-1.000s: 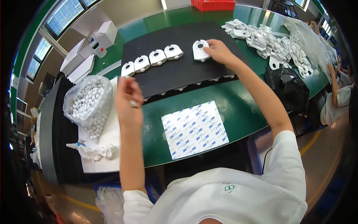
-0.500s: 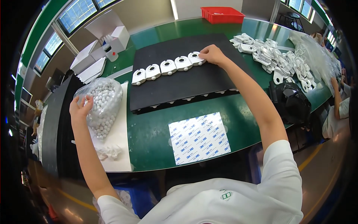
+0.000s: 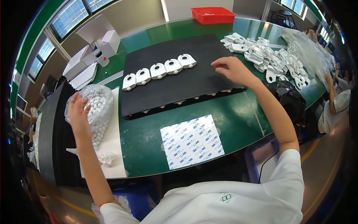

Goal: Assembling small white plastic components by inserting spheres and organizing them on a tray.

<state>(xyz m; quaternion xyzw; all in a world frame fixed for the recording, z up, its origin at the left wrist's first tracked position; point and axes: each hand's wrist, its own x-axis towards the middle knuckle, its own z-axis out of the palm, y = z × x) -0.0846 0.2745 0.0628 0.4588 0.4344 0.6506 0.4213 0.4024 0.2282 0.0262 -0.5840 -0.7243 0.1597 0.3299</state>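
Several white plastic parts (image 3: 158, 70), each with a round dark hole and a small white ball at its lower end, stand in a slanting row on a black board (image 3: 156, 97). To the right of the row, my right hand (image 3: 235, 71) hovers above the board, empty, its thumb parted from the fingers. At the left, my left hand (image 3: 79, 115) is at the clear plastic bag of white balls (image 3: 99, 108), fingers spread and covering part of it. Whether any fingertip touches the balls cannot be made out.
A heap of loose white parts (image 3: 261, 54) lies right of the board, beside a clear plastic sheet (image 3: 304, 46) and a black bag (image 3: 289, 99). A printed white sheet (image 3: 192, 142) lies near the front edge. Behind are a red bin (image 3: 212, 15) and white boxes (image 3: 78, 61). Another person's arm (image 3: 330, 93) shows far right.
My right hand has let go of the rightmost part in the row and moved right, away from it. My left hand stays at the bag. The whole view has shifted slightly.
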